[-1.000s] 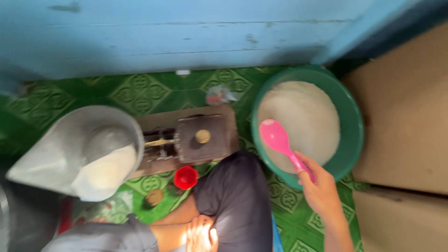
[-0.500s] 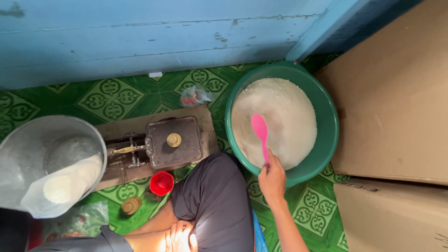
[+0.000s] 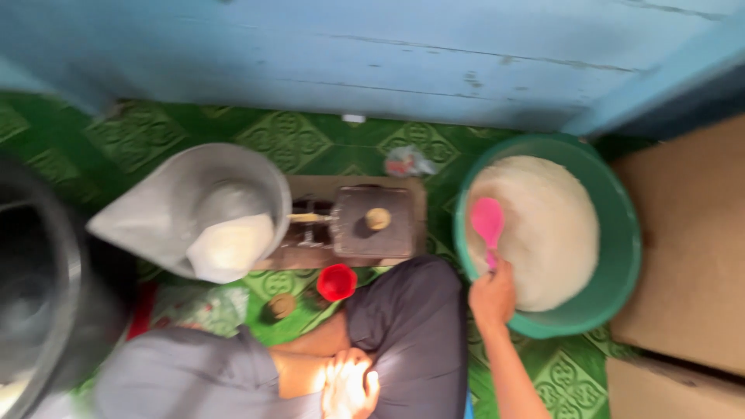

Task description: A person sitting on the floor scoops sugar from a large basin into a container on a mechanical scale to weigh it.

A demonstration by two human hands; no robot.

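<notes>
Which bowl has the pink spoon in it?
The green bowl on the right, full of white stuff, holds the pink spoon. The grey bowl only holds a bag.

The person sits low, one knee bent and drawn up in dark cloth just left of the right hand [image 3: 492,296]. That hand is out in front on a bare forearm that rises from the lower edge of view, slanting up and a little leftward. Its fingers are curled closed around a thin handle, knuckles up, thumb side toward the knee. The left hand [image 3: 349,386] lies much lower and nearer the body, below the bent knee, resting against the bare leg with the fingers loosely spread and nothing in them. The two hands are well apart, the right higher and farther forward.
</notes>
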